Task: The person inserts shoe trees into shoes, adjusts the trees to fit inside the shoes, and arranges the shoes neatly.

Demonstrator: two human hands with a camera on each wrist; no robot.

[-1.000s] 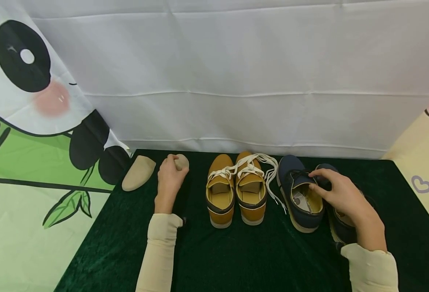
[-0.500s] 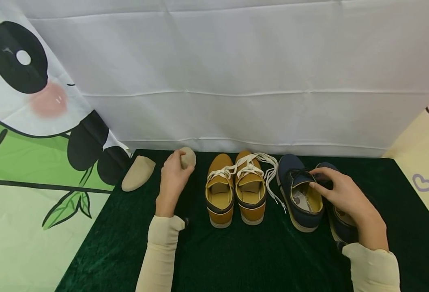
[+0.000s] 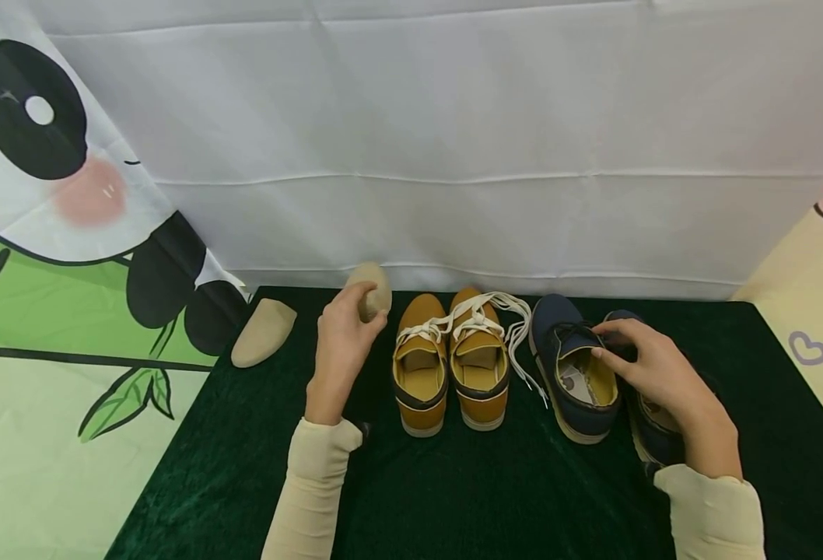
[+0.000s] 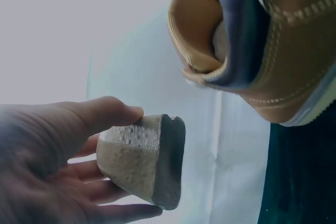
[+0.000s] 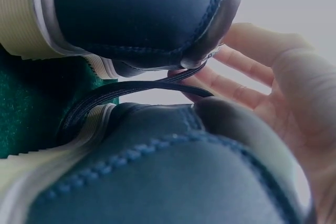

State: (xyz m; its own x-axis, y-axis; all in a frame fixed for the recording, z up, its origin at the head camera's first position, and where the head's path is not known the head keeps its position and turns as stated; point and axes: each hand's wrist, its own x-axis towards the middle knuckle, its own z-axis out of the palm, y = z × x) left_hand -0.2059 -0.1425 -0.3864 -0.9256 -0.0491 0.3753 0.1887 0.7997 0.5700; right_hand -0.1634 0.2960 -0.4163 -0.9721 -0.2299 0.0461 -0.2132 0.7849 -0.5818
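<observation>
My left hand [image 3: 344, 338] holds a beige toe-shaped shoe insert [image 3: 372, 289] above the far edge of the cloth. In the left wrist view, thumb and fingers lie on opposite sides of this insert [image 4: 137, 158], its flat end facing away from the palm. A second beige insert [image 3: 264, 333] lies at the far left. My right hand [image 3: 670, 381] grips the left navy shoe [image 3: 558, 315] near its laces, the thumb over the opening's edge. The right wrist view shows that hand [image 5: 294, 77] partly hidden behind the shoe. The other navy shoe [image 3: 656, 435] lies partly beneath it.
A pair of tan shoes, one at left [image 3: 422, 389] and one at right [image 3: 480, 385], stands between my hands, toes facing away. Loose white laces [image 3: 516, 307] trail from them toward the navy pair. A white curtain [image 3: 453, 155] hangs behind the dark green cloth [image 3: 453, 498].
The left hand has moved right and away from me with the beige insert, lifting it toward the curtain. The right hand stays at the navy shoe.
</observation>
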